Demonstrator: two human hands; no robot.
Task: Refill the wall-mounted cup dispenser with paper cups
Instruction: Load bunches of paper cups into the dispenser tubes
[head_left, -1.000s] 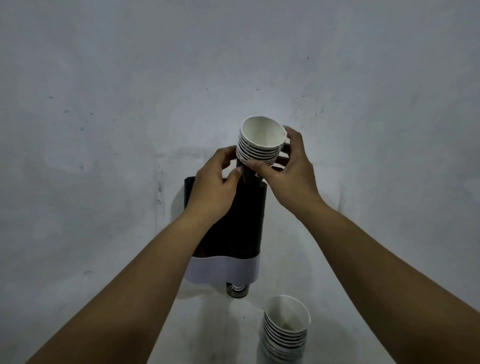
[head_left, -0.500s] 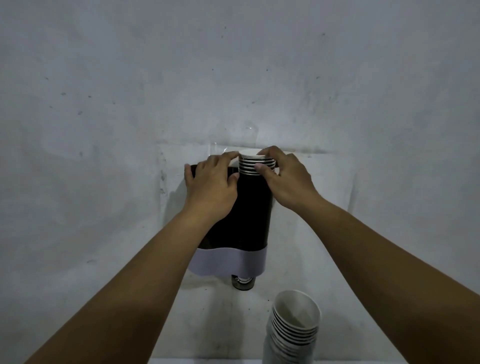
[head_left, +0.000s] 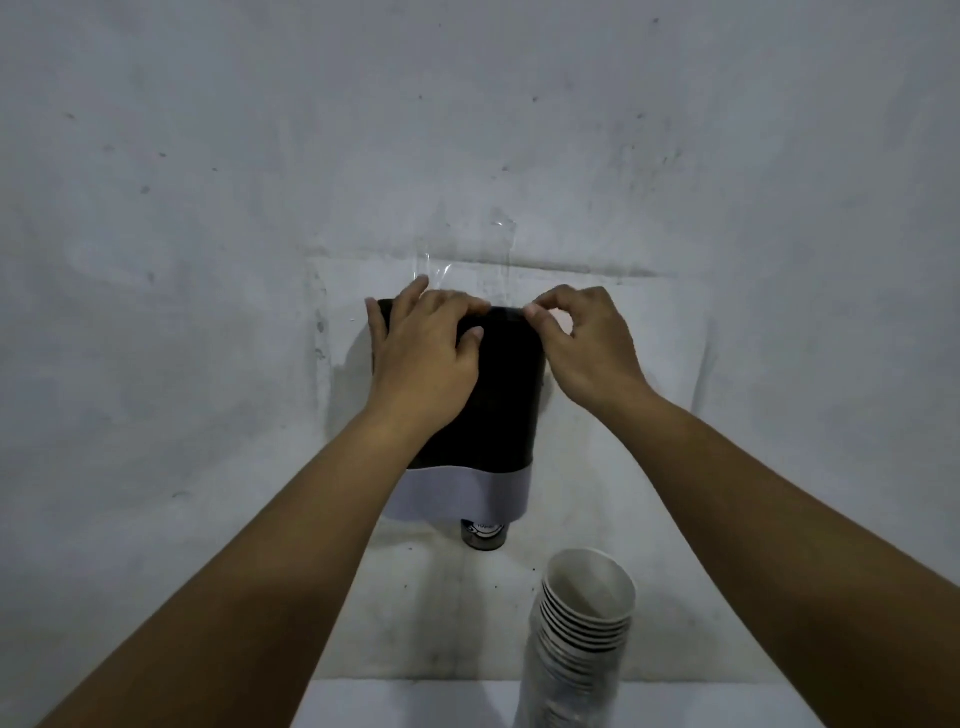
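The black wall-mounted cup dispenser (head_left: 498, 400) with a pale band along its bottom hangs at the centre. A cup's dark base (head_left: 484, 535) pokes out below it. My left hand (head_left: 426, 358) lies flat over the dispenser's top left, gripping its upper edge. My right hand (head_left: 587, 343) rests at the top right rim with fingers curled and thumb and forefinger pinched at the edge. No cups show above the rim. A tall stack of white paper cups (head_left: 582, 634) stands lower right, apart from both hands.
A stained grey wall (head_left: 208, 208) fills the view. Clear tape (head_left: 467, 249) glints above the dispenser. A white surface (head_left: 415, 704) under the cup stack runs along the bottom edge.
The cup stack held above the dispenser went down into it and is now out of sight. My right hand let go and sits at the rim; my left hand slid onto the top.
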